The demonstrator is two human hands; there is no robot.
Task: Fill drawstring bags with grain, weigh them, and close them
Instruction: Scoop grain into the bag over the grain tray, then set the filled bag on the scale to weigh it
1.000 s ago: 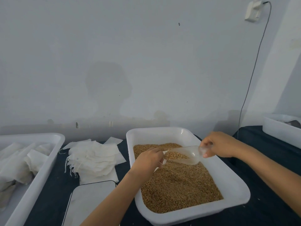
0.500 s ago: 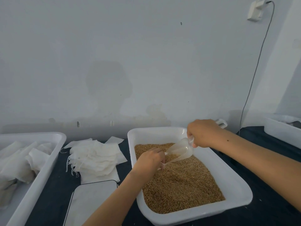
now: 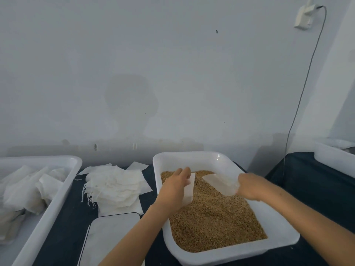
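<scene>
A white tub in front of me holds brown grain. My left hand grips a small white drawstring bag upright over the grain at the tub's left side. My right hand holds a translucent plastic scoop by its handle, its mouth lying low on the grain and pointing left toward the bag. A pile of empty white bags lies on the dark table left of the tub. A flat white scale sits in front of that pile.
A white tray at the far left holds several filled bags. Another white tub stands at the back right. A grey cable hangs down the wall from a socket.
My right hand has come down from above the bag and laid the scoop on the grain to the right. The bag in my left hand now stands taller and in plain view.
</scene>
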